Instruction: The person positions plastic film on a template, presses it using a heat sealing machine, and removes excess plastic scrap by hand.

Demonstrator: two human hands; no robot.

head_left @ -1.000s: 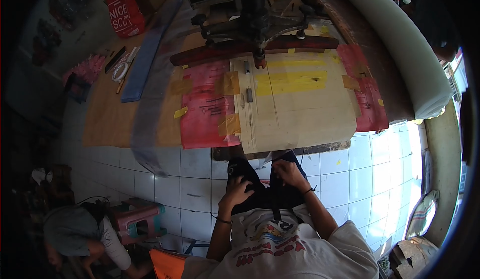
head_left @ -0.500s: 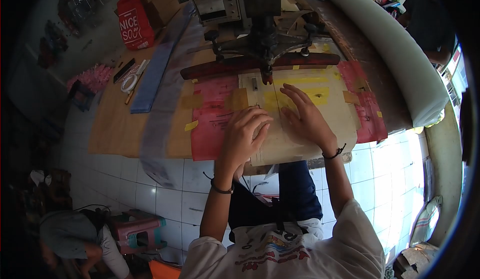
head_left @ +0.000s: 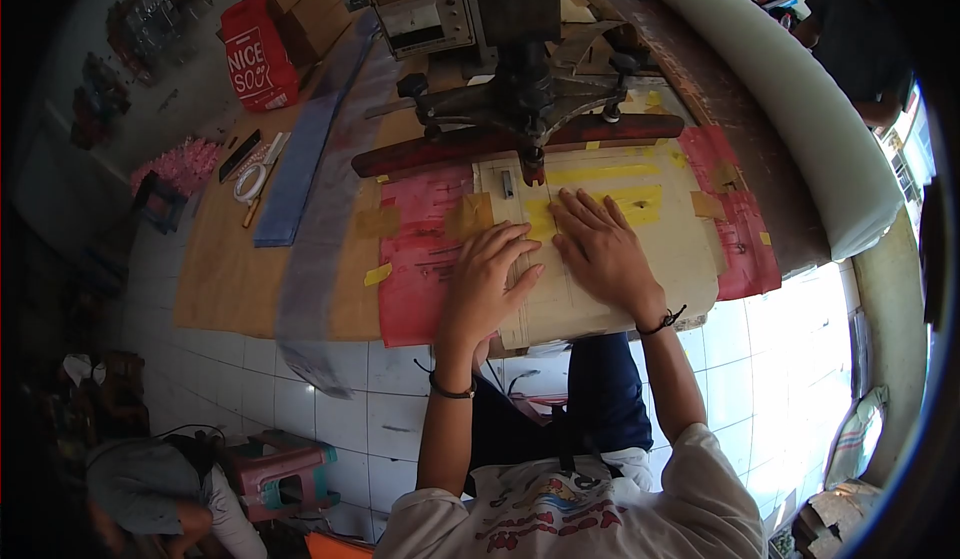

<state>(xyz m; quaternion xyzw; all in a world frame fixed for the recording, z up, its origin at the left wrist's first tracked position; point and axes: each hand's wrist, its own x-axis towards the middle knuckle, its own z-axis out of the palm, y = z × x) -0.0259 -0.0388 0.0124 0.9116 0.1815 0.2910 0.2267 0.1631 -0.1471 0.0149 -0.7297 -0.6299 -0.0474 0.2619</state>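
L hand (head_left: 488, 281) & R hand (head_left: 605, 259) lay apart, holding nothing, on tan board (head_left: 672, 271) nr. far red bar (head_left: 435, 157); uneven push might've skewed board, bar drop pinched R hand.

Reaches forward with palms down, holding the left hand (head_left: 486, 284) and right hand (head_left: 606, 259) near each other but apart. Holds the left forearm (head_left: 446, 429) almost straight ahead; slants the right forearm (head_left: 676, 384) forward and inward. Arches the left hand's fingers (head_left: 500, 241) over toward the right, loosely parted, and points the left thumb (head_left: 526, 281) away from them toward the other hand. Lays the right hand flatter and a little farther forward, stretching 4 fingers (head_left: 586, 214) ahead and slightly left, with the right thumb (head_left: 568, 253) held out on the inner side. Sets the left wrist (head_left: 457, 349) a little farther back than the right wrist (head_left: 650, 313).
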